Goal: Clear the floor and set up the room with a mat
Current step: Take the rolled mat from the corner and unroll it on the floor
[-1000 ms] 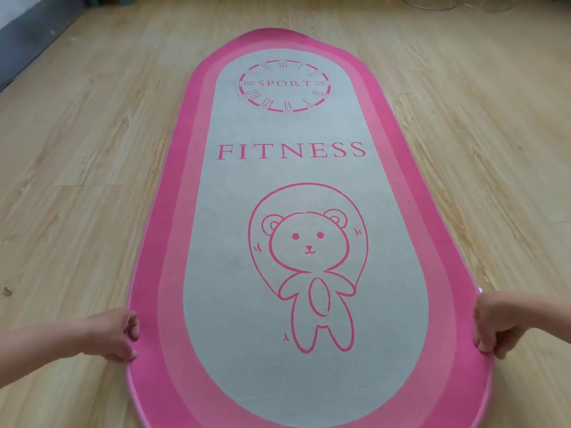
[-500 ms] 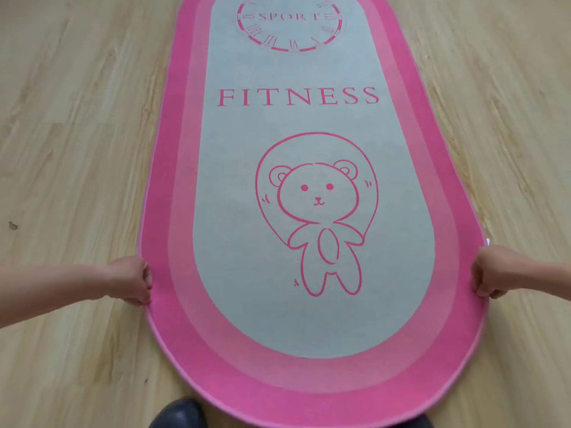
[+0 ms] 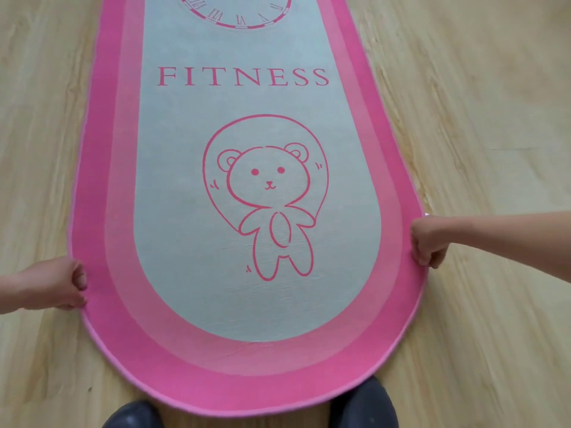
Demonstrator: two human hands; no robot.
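A person's left hand and right hand gripped opposite edges of the oval pink-and-grey fitness mat spread on the light wooden plank floor; pulling both sides evenly would likely keep it straight.

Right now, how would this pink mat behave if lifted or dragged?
Probably floppy: the mat bends where the left hand and right hand grip its edges. Likely light, since two edge grips suffice. It may slide easily on the smooth wood floor.

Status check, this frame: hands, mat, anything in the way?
Left hand grips mat's left edge, right hand the right edge. Mat stretched out along wood floor. Near end overlaps dark shoes.
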